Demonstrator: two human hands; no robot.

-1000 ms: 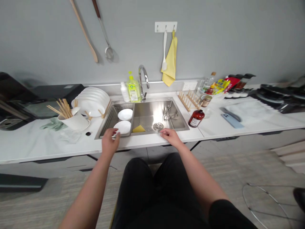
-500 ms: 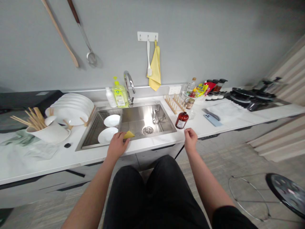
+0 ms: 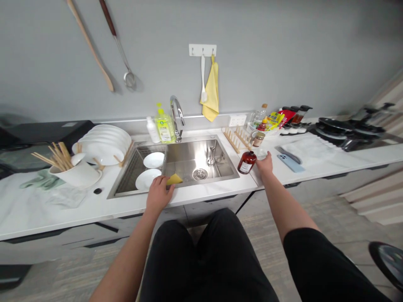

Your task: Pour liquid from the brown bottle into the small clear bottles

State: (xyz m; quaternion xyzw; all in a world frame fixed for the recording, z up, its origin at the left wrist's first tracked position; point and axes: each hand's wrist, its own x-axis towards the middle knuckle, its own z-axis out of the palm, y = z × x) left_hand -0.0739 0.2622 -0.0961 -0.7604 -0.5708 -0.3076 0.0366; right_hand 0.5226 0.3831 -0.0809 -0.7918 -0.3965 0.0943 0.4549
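My left hand [image 3: 160, 193] rests at the front edge of the steel sink [image 3: 201, 184], fingers curled over the rim and closed on a flat yellow sponge [image 3: 174, 180]. The sponge sticks out to the right over the basin. My right hand [image 3: 265, 163] is over the counter, thumb and fingers apart around the near side of a clear glass container [image 3: 259, 152]. Whether they touch the glass I cannot tell. Just left of that hand stands a brown pump-less bottle [image 3: 247, 162] with a white label. Behind the glass is a lidded jar [image 3: 258, 139].
White bowls [image 3: 154, 160] sit in the sink's left wire basket. Left of it are racked plates [image 3: 100, 147] and a white pot [image 3: 77, 175] with chopsticks. The faucet [image 3: 176, 119] rises behind. A wooden rack [image 3: 236, 140] and a phone [image 3: 290, 163] are on the right counter.
My right hand has gone from a closed pose at the counter's front edge, forward and right to the clear glass, its fingers opening. My left hand stays on the sink edge. The view has shifted slightly.
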